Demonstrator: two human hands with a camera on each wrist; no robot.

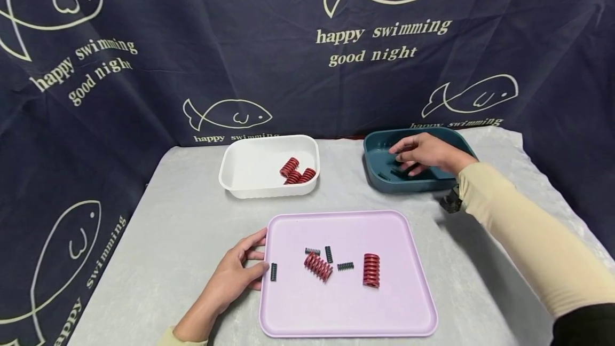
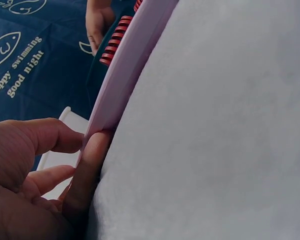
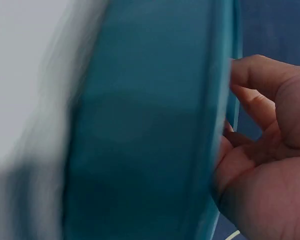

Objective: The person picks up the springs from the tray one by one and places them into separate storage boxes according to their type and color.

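Note:
My left hand (image 1: 240, 266) grips the left edge of a lilac tray (image 1: 346, 314); in the left wrist view, the thumb and a finger pinch its rim. On the tray lie a tilted red coil spring (image 1: 318, 267), an upright-looking red spring (image 1: 371, 270) and several small dark green springs (image 1: 345, 266). One small spring (image 1: 274, 272) is beside my left thumb. My right hand (image 1: 427, 152) reaches over the teal bin (image 1: 408, 186), its fingers spread loosely inside the rim. Small dark springs (image 1: 383, 176) lie on the bin floor below the fingers.
A white bin (image 1: 259, 191) at the back left contains three red springs (image 1: 290, 167). Pale cloth (image 1: 168, 239) covers the table. A dark blue curtain (image 1: 269, 41) with fish prints hangs behind and along both sides.

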